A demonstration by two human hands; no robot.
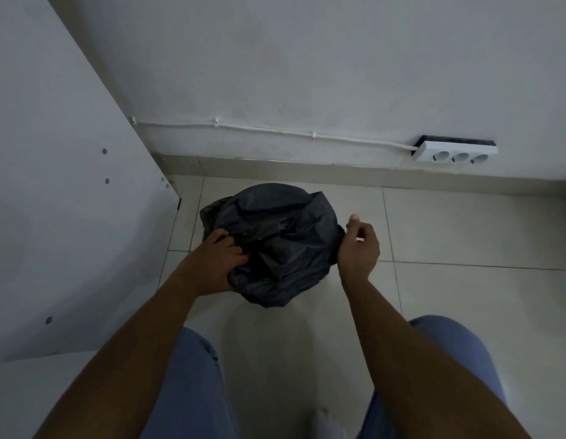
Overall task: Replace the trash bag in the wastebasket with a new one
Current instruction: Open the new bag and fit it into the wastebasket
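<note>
A black trash bag (284, 236) covers the whole wastebasket on the tiled floor, so the basket itself is hidden under crumpled plastic. My left hand (218, 261) grips a bunched fold of the bag at its near left side, fingers curled into the plastic. My right hand (359, 245) is at the bag's right edge, fingers curled, pinching the plastic there; the pinch itself is mostly hidden behind the hand.
A white cabinet panel (69, 185) stands close on the left. A white power strip (456, 152) with its cable hangs on the back wall at the right. Beige floor tiles (465, 232) spread to the right. My legs in blue jeans (192, 391) are at the bottom.
</note>
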